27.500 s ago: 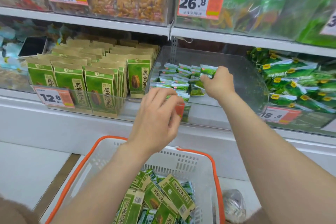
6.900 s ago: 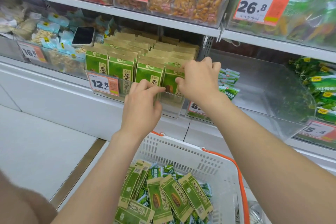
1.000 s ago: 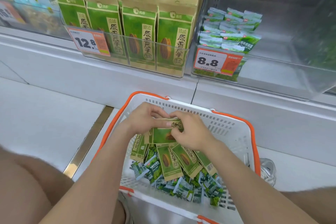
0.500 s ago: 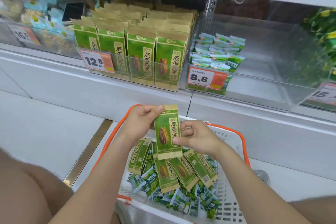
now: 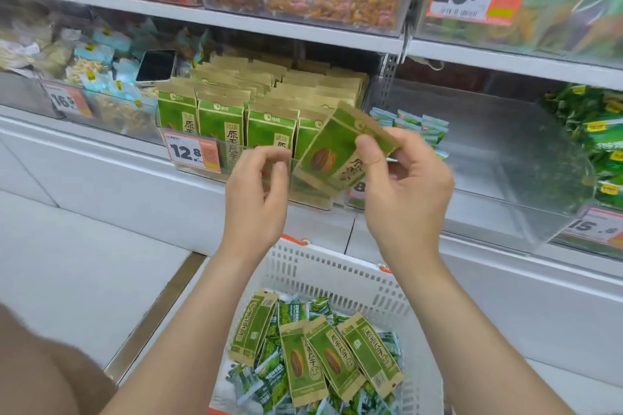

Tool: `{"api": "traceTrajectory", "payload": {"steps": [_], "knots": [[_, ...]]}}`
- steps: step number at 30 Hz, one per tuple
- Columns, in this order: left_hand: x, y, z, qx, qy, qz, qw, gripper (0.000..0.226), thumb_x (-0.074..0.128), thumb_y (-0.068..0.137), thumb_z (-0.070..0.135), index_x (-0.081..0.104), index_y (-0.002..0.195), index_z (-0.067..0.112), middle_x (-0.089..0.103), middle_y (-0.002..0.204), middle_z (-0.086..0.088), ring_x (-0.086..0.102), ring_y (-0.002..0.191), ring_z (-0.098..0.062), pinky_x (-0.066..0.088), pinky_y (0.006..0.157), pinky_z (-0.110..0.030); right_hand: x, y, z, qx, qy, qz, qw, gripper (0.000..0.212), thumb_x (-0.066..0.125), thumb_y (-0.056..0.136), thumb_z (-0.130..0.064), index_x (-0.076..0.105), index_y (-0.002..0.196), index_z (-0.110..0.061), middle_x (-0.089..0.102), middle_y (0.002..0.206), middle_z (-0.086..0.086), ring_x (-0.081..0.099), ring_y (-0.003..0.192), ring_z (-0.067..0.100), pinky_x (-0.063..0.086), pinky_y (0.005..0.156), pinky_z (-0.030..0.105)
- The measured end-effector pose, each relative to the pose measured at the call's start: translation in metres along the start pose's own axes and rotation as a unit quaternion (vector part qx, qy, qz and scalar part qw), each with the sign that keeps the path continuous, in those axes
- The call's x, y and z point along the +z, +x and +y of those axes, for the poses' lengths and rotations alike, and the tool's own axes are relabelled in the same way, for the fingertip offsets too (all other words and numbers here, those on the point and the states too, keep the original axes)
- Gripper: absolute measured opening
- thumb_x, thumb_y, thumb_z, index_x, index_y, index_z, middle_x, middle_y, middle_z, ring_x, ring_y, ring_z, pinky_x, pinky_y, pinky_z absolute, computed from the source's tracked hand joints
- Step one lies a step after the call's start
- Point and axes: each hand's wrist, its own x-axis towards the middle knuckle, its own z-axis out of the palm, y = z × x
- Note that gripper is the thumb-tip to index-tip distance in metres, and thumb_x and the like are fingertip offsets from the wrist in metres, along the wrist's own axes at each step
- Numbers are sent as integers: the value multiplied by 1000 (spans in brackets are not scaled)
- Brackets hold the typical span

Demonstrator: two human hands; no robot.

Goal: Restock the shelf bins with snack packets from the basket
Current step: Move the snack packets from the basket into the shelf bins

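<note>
**Seed packet held up at the shelf bin**

Pinching a flat, rectangular packet in the right hand, with the thumb pressed on the printed face and the fingers curled behind. Matte kraft paper at both ends, with a glossy green panel, a brown seed picture and dark characters. Tilted with the top edge toward 1 o'clock, in the air just in front of the clear, hard-walled plastic bin bearing an orange-and-white 12.8 price tag.

Holding the left hand at the packet's 9 o'clock, just beside its lower corner, with fingers half curled, thumb and forefinger apart and nothing between them. Cannot tell whether a fingertip touches the paper.

Packed upright inside the bin: rows of stocked packets of the same design, with flat tan tops.

At 6 o'clock, below both wrists: a white perforated plastic basket with an orange rim, holding loose packets lying flat and askew over small, crinkly green sachets.

At the bin's 3 o'clock: a second clear bin, with a short pile of shelf sachets at its left side.

At 10 o'clock, resting on pale bagged snacks: a dark-screened phone.
</note>
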Motion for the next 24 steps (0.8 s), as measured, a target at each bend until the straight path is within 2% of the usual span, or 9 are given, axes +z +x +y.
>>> {"api": "traceTrajectory", "payload": {"steps": [2,4,7,9,12,14,17,21,24], "knots": [[0,6,-5,25,60,-8,998,30,54,103,9,67,126,22,56,122,7,56,111,-7,49,96,-27,1,16,-18,-57,7,39,998,5,73,97,-17,75,101,-13,73,89,-10,70,82,12,56,75,29],[2,6,-12,37,135,-26,990,44,56,97,7,63,136,25,50,133,4,47,120,-16,43,105,-34,4,29,-25,-111,-22,26,993,5,72,97,-14,75,100,-10,73,91,-10,69,83,9,57,75,28],[5,0,-19,28,219,-31,975,57,59,91,6,59,142,33,46,144,5,40,122,-24,40,102,-39,10,41,-15,-155,-96,-33,983,8,72,97,-17,76,100,-11,75,89,-7,68,77,11,56,71,36],[7,-5,-21,41,238,-27,970,60,61,89,6,58,143,32,46,147,4,40,122,-25,42,101,-42,16,46,-5,-144,-157,-72,974,10,71,98,-26,76,102,-18,75,84,-7,67,72,17,53,67,41],[8,-7,-21,54,247,-24,967,61,62,88,5,56,143,30,45,147,3,42,121,-26,43,101,-46,24,54,2,-122,-237,-112,957,17,66,99,-38,74,106,-25,76,87,-6,65,75,21,51,69,39],[7,-6,-21,57,251,-26,966,61,62,88,5,56,142,31,45,146,3,43,121,-26,44,100,-47,30,62,5,-97,-314,-131,935,21,63,101,-41,74,110,-26,75,92,-2,54,84,22,40,70,35],[6,-6,-22,60,245,-28,967,60,61,87,5,57,142,31,46,145,4,44,121,-24,42,101,-45,43,71,8,-88,-426,-202,877,23,64,99,-43,76,111,-27,71,101,2,46,106,29,29,83,39],[8,-6,-24,60,230,-23,971,62,62,87,3,56,144,28,47,144,3,46,122,-23,41,101,-45,55,82,7,-87,-484,-283,823,31,68,95,-47,75,120,-29,52,121,6,37,118,34,31,97,47],[11,-9,-25,63,227,-27,971,64,63,87,4,53,147,27,45,147,2,47,125,-22,39,101,-42,52,86,7,-75,-506,-270,816,37,70,92,-53,73,123,-33,47,123,6,38,118,35,31,98,49]]}}
